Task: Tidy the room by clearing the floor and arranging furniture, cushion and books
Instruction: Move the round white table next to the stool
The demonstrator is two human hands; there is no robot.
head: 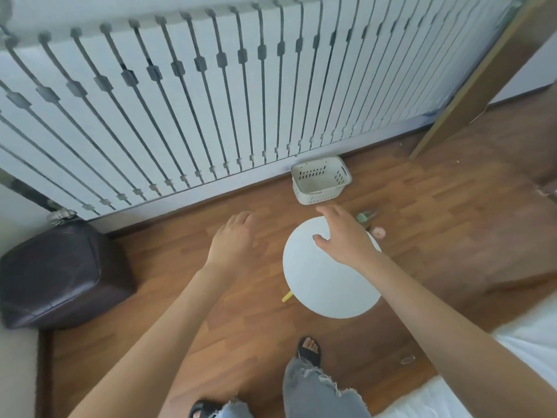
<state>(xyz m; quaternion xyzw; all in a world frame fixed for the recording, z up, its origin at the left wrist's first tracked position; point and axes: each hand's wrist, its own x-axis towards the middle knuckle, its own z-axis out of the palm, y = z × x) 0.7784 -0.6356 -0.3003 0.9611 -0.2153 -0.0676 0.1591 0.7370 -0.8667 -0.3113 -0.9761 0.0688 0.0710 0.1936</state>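
A round white stool (pixel 325 282) stands on the wooden floor in the middle, one yellow leg (pixel 287 296) showing at its left. My right hand (pixel 343 236) hovers over the stool's far edge, fingers apart and holding nothing. My left hand (pixel 235 239) is stretched out over bare floor to the left of the stool, fingers loosely curled, empty. A white perforated basket (pixel 321 181) sits on the floor against the wall just beyond my right hand. Small items lie right of the stool: a green object (pixel 363 217) and a pink roll (pixel 379 232).
A dark leather pouf (pixel 60 273) sits at the left by the wall. A slatted white panel (pixel 180 101) leans along the back. A wooden door edge (pixel 470 86) stands at the right. White bedding (pixel 524 357) fills the lower right. My sandalled feet (pixel 309 351) are below the stool.
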